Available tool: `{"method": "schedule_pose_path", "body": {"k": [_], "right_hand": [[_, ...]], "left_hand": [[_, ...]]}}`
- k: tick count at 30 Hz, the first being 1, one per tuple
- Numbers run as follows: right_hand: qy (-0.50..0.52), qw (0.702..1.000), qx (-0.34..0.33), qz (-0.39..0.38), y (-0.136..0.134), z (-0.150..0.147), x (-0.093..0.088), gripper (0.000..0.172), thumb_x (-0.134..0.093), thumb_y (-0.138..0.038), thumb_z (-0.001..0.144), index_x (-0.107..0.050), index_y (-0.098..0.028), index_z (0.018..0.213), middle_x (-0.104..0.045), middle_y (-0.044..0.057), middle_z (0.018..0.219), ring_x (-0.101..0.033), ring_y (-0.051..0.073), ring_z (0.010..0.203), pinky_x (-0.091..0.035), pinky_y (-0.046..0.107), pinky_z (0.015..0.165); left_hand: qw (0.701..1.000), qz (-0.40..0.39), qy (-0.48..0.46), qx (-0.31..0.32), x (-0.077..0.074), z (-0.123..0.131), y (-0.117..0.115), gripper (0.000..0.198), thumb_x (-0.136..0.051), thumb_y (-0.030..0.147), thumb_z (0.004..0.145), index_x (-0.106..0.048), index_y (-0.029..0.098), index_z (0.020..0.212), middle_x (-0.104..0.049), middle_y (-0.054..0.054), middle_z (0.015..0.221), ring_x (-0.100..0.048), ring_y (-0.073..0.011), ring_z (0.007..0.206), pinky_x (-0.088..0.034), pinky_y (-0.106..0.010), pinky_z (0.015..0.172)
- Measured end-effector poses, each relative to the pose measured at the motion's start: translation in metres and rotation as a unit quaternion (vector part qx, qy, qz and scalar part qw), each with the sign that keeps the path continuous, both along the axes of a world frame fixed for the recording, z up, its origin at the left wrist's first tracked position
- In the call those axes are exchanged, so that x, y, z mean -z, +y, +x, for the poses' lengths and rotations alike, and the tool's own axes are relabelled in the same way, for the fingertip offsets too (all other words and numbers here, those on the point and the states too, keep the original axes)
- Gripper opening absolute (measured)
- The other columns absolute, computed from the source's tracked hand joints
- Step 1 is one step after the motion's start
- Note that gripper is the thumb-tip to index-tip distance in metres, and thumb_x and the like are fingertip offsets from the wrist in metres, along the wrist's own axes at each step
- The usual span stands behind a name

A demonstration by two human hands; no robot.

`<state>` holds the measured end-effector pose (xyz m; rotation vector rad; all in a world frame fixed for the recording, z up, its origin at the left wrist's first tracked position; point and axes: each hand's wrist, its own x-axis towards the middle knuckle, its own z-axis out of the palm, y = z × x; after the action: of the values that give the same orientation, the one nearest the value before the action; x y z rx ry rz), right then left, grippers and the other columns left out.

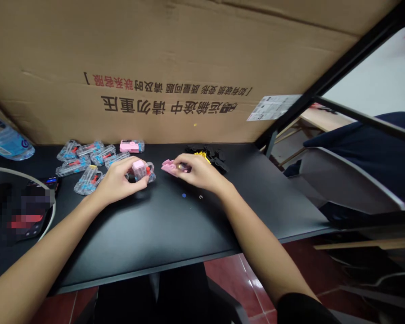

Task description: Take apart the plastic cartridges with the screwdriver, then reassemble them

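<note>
Cardboard sheet (189, 54), printed with upside-down red and black characters and bearing a white label (273, 107), stands behind the whole work area. Below it lies the black table (175, 234), on which both my forearms rest. To the right, off the table, is a grey chair (351, 180) with dark cloth on it. At far left a clear water bottle (6, 141) lies on its side, and nearer to me a phone (30, 211), its screen blurred, sits inside the loop of a white cable (20, 177).

A cluster of clear packets (84, 162) with blue and red contents spreads across the left rear of the table, and a pink packet (131, 146) lies at its back edge. A pile of black parts (214, 155) with one yellow part (202, 155) among them lies just behind my right hand (199, 173).

My left hand (118, 182) is curled closed around a pink-capped case (140, 170), held low over the table, just right of the cluster. My right hand pinches a pink piece (170, 167) between its fingertips, with the piece down at the table surface and near the case. A blue dot (184, 195) and a small ring (201, 196) lie on the table in front of my right hand.
</note>
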<state>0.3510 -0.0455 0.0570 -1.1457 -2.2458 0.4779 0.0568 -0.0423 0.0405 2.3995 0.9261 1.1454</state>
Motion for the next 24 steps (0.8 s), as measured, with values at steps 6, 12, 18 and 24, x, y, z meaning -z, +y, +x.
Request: {"method": "schedule_pose_path", "body": {"k": [6,12,18,24], "right_hand": [[-0.011,0.983,0.177,-0.056,0.002,0.055,-0.023,0.028,-0.073,-0.037,0.086,-0.063,-0.023,0.108,-0.075,0.001,0.079,-0.064,0.019,0.070,-0.048,0.031,0.069],[-0.198,0.941,0.186,-0.200,0.005,0.094,-0.021,0.017,-0.073,-0.034,0.077,-0.061,-0.023,0.075,-0.068,0.000,0.073,-0.057,0.017,0.066,-0.040,0.030,0.060],[-0.212,0.927,0.228,-0.208,0.006,0.095,-0.017,0.016,-0.078,-0.031,0.075,-0.067,-0.024,0.083,-0.070,0.000,0.075,-0.061,0.019,0.069,-0.043,0.031,0.062],[-0.154,0.925,0.328,-0.114,0.004,0.092,-0.021,0.039,-0.084,-0.051,0.078,-0.069,-0.025,0.102,-0.076,0.006,0.090,-0.068,0.024,0.079,-0.048,0.033,0.068]], "left_hand": [[0.998,-0.054,0.030,0.003,0.004,0.002,-0.003,0.032,-0.072,0.038,0.094,-0.069,0.020,0.120,-0.079,-0.004,0.102,-0.070,-0.0168,0.077,-0.056,-0.028,0.071],[0.998,-0.046,0.037,0.027,0.005,0.004,-0.004,0.026,-0.070,0.034,0.094,-0.069,0.021,0.117,-0.078,-0.003,0.101,-0.069,-0.0146,0.074,-0.056,-0.026,0.071],[0.997,-0.047,0.046,0.031,0.007,0.003,-0.003,0.026,-0.069,0.035,0.095,-0.069,0.021,0.117,-0.079,-0.005,0.106,-0.070,-0.0157,0.078,-0.056,-0.027,0.070],[0.996,-0.065,0.058,0.006,0.007,0.003,-0.004,0.042,-0.071,0.040,0.096,-0.064,0.023,0.133,-0.077,-0.003,0.100,-0.068,-0.0153,0.069,-0.055,-0.027,0.063]]}}
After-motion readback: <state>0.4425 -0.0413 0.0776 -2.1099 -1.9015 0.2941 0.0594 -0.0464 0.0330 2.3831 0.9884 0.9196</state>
